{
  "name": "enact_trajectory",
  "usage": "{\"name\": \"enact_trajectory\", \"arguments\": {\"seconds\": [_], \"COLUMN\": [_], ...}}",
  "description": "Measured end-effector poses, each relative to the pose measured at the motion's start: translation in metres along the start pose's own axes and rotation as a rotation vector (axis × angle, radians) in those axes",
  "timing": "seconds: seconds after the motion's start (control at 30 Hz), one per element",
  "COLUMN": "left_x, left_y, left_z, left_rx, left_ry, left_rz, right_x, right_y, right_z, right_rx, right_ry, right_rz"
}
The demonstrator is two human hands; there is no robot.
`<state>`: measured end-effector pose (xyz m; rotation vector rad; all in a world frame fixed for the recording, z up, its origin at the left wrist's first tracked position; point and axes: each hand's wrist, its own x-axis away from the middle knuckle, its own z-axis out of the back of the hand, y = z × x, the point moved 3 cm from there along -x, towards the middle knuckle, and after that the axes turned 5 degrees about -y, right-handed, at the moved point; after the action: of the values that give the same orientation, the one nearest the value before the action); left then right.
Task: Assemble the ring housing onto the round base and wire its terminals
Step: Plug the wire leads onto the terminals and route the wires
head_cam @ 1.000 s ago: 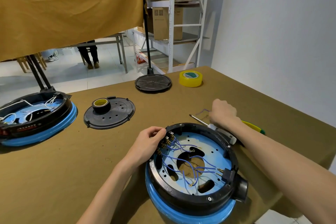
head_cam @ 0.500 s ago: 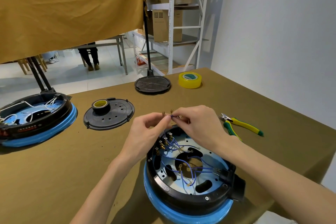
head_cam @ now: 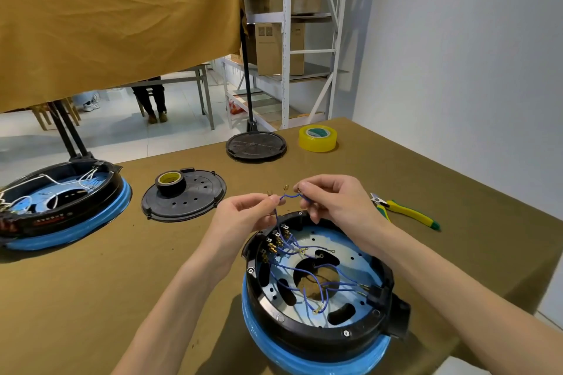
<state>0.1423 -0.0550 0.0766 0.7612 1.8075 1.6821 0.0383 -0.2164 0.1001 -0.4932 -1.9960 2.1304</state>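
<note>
Ring housing (head_cam: 316, 335) sits on its base; we judge wiring unfinished (both hands (head_cam: 243, 216) (head_cam: 338, 204) pinch a loose blue wire (head_cam: 289, 195), centre frame).

Both hands are raised just above the black ring housing (head_cam: 320, 335), which sits on the blue round base (head_cam: 304, 358). The left hand (head_cam: 243, 216) and right hand (head_cam: 335, 201) pinch a blue wire (head_cam: 289, 195) between them. Green-and-yellow pliers (head_cam: 405, 213) lie on the brown surface (head_cam: 91, 298) to the right.
</note>
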Motion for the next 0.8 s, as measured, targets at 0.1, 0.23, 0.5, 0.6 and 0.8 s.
{"name": "enact_trajectory", "arguments": {"seconds": [0.1, 0.23, 0.5, 0.6, 0.8], "left_x": [0.001, 0.002, 0.005, 0.005, 0.006], "left_y": [0.000, 0.001, 0.005, 0.007, 0.006], "left_z": [0.001, 0.002, 0.008, 0.011, 0.008], "left_rx": [-0.017, -0.079, -0.186, -0.217, -0.228], "left_ry": [-0.011, -0.029, -0.080, -0.078, -0.121], "left_rz": [0.006, 0.025, 0.036, 0.035, 0.027], "right_x": [0.000, 0.001, 0.001, 0.002, 0.000], "right_y": [0.005, 0.011, 0.022, 0.024, 0.023], "right_z": [0.001, 0.000, 0.007, 0.008, 0.004], "right_rx": [-0.097, -0.322, -0.456, -0.503, -0.494], "right_ry": [0.004, -0.045, -0.074, -0.097, -0.114], "right_rz": [-0.055, -0.154, -0.214, -0.207, -0.163]}}
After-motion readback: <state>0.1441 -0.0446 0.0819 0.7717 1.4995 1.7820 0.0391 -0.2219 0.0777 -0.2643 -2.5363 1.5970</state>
